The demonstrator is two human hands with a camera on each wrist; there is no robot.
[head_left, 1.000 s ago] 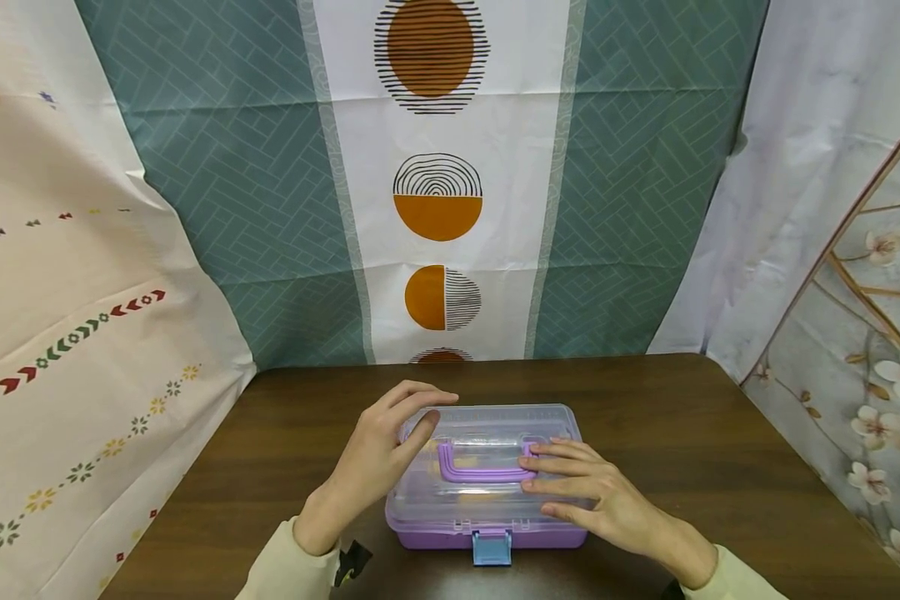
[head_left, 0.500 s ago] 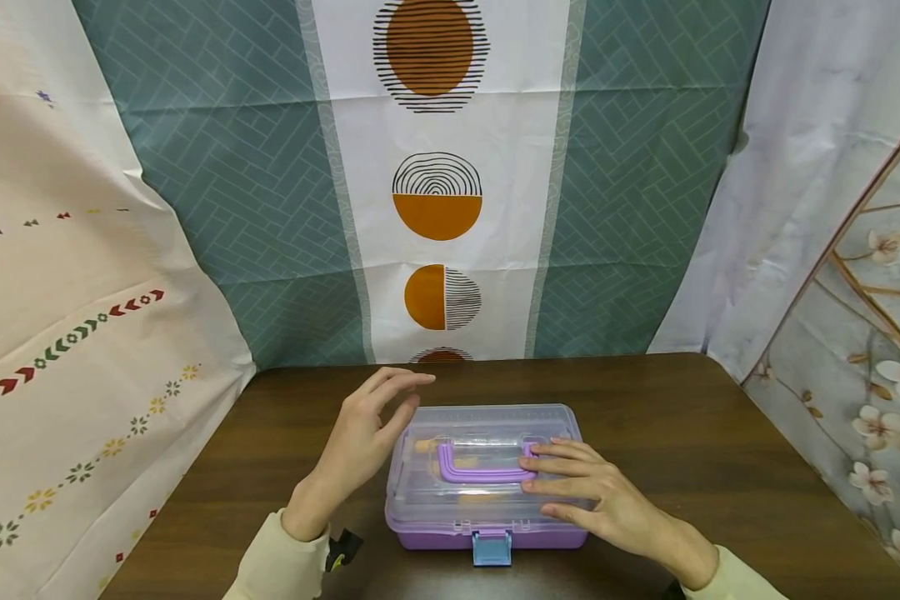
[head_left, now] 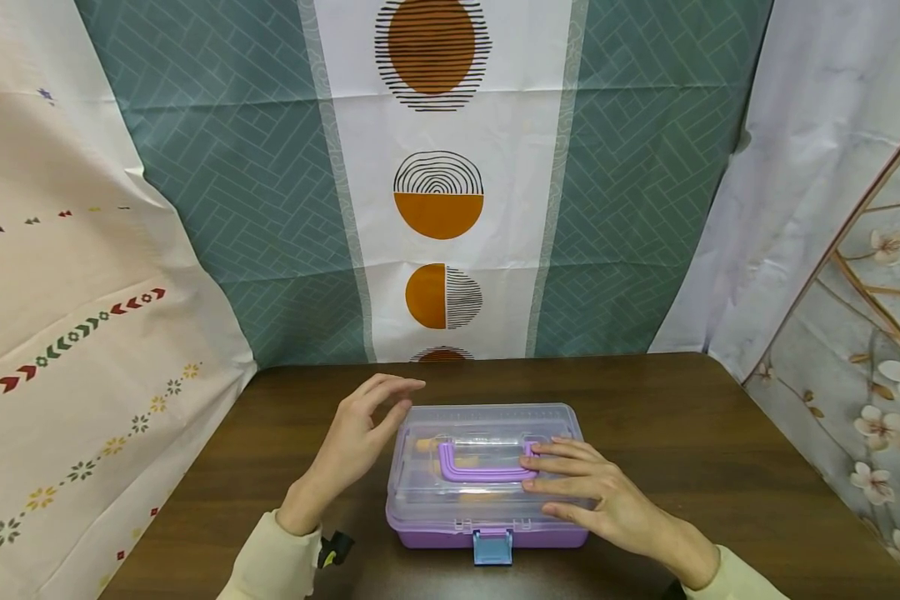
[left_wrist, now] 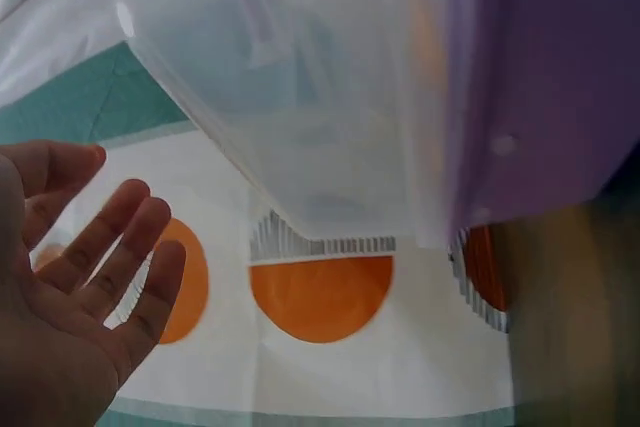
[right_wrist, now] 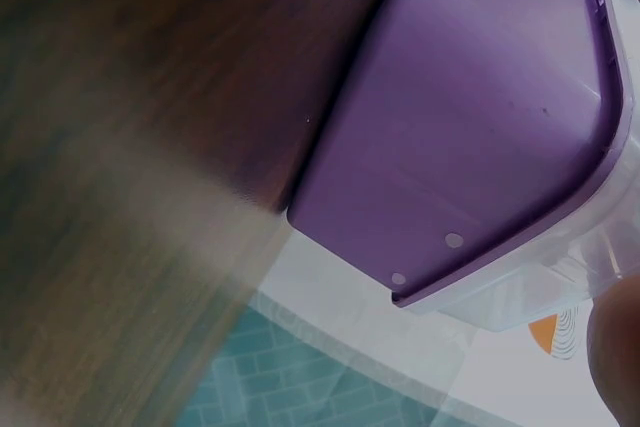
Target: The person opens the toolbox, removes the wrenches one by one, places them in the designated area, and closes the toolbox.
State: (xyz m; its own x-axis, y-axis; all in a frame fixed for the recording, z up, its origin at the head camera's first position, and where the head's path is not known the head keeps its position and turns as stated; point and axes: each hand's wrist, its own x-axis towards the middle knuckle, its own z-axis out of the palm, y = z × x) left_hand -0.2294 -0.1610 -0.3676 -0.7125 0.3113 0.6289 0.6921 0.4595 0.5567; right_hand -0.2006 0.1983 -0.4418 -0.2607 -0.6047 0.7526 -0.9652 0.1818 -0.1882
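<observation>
A storage box with a clear lid and a purple base sits on the table, its lid down. On top lies a purple carry handle, folded flat; a blue latch hangs at the front. Yellowish contents show faintly through the lid. My right hand rests on the lid's right side, fingers spread, tips at the handle's right end. Off the lid's left edge, my left hand is raised in the air, fingers loosely bent and holding nothing. The left wrist view shows that hand apart from the box.
The brown wooden table extends on both sides of the box. Behind it hangs a green and white cloth with orange circles. A cream cloth hangs on the left and a floral one on the right.
My left hand has moved left and slightly up, away from over the lid's left part to beside the box. The right hand and the box have stayed in place.
</observation>
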